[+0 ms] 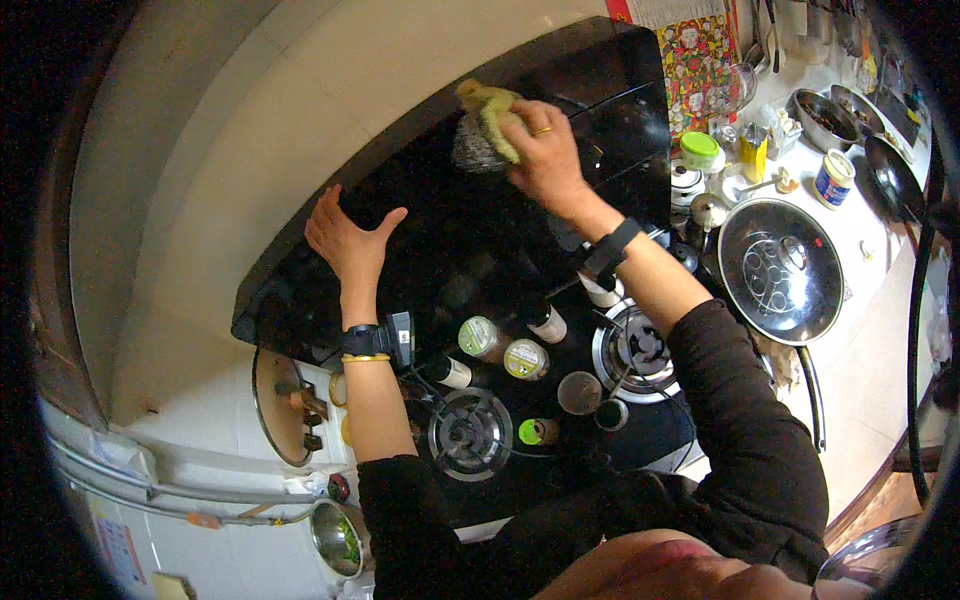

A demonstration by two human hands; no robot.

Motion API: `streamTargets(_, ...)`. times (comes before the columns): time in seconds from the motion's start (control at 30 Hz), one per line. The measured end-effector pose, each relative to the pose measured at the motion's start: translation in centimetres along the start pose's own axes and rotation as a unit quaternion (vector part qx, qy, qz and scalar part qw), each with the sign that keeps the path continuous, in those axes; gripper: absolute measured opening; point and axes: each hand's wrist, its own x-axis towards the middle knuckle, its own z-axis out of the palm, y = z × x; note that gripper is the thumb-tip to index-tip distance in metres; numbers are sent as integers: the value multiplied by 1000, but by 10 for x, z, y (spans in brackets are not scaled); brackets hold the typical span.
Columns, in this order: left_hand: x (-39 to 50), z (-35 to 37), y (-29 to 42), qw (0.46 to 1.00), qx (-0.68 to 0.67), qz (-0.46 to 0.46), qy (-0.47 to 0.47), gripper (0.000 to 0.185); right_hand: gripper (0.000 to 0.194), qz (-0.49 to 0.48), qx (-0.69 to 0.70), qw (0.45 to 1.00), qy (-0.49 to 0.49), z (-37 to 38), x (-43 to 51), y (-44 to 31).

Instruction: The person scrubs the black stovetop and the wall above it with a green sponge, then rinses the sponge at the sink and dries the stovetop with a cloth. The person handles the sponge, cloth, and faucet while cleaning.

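My right hand (547, 154) presses a yellow-green cloth (495, 120) against the glossy black range hood (450, 217), near its upper edge. Beside the cloth, the hood's surface shows a whitish, streaky patch. Lower left of it, my left hand (349, 236) rests near the hood's edge with its fingers spread and nothing held. Both wrists wear black bands. Beneath the hood lies a black gas cooktop with a left burner (470, 433) and a right burner (641, 349). Between the burners stand several jars, one with a green-and-white lid (478, 336), and bottles.
A wok with a glass lid (781, 270) sits on the white counter at right, near a blue-labelled jar (834, 178), a green-lidded container (699, 148) and metal bowls (825, 120). At lower left are a round pan lid (277, 420) and a steel bowl with greens (341, 538).
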Motion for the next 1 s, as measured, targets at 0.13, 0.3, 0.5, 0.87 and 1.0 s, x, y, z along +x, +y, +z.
streamTargets(0.13, -1, 3, -2, 1000, 8, 5, 10, 93, 71, 81, -58, 991, 89, -3, -12, 63)
streamTargets(0.3, -2, 7, -3, 1000, 7, 6, 8, 94, 56, 289, -162, 918, 219, -41, 3, 148)
streamTargets(0.5, -1, 8, 0, 999, 31, 4, 31, 98, 54, 138, -91, 977, 134, -12, 5, 85)
streamTargets(0.87, 0, 4, 0, 1000, 12, 6, 3, 94, 47, 124, -137, 955, 233, -44, 40, 143)
streamTargets(1.0, -1, 7, 1, 999, 27, 11, 31, 93, 55, 130, -9, 989, 74, -28, 40, 101)
